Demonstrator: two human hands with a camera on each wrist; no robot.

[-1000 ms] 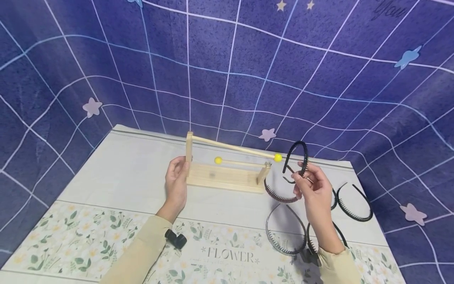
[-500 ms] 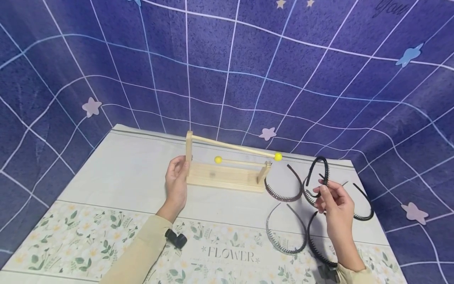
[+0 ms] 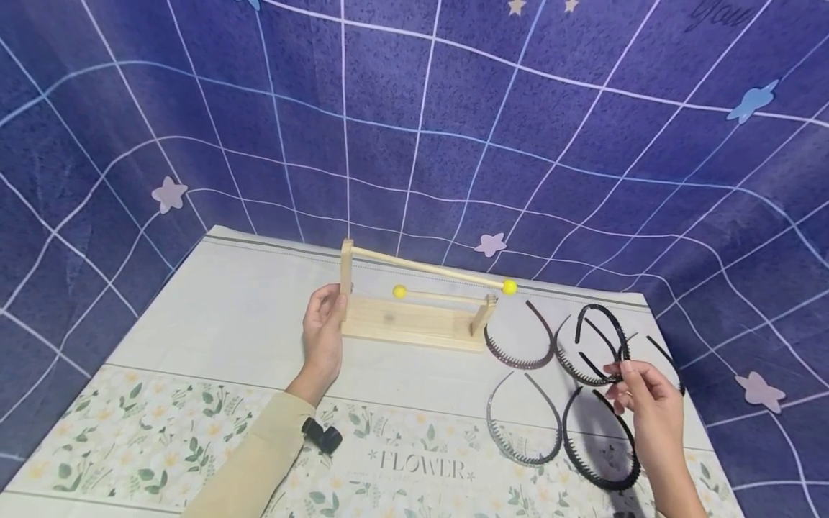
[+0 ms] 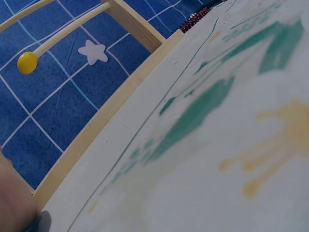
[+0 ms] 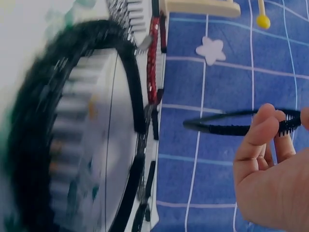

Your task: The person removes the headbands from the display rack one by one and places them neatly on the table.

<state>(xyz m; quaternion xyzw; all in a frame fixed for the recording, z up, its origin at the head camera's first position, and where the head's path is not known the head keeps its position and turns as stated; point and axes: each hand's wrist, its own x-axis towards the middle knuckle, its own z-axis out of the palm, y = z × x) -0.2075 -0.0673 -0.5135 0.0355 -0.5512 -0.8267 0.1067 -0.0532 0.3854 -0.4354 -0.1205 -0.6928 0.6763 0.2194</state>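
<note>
My left hand grips the left upright of a pale wooden stand, thumb at the near side. Two thin rods with yellow ball ends run between the stand's uprights, one high and one low. In the left wrist view, the stand's base crosses diagonally and part of the hand shows at the lower left. My right hand pinches a black toothed headband above the right side of the table. The right wrist view shows this headband between thumb and fingers.
Several headbands lie at the right: a dark reddish one, a grey one, a black one, another partly behind the held one, and a black one by the table edge. Purple-blue grid cloth stands behind.
My right hand has carried the black headband right and toward me, away from the stand's right end. More of the lying headbands shows now. The left hand has stayed on the stand.
</note>
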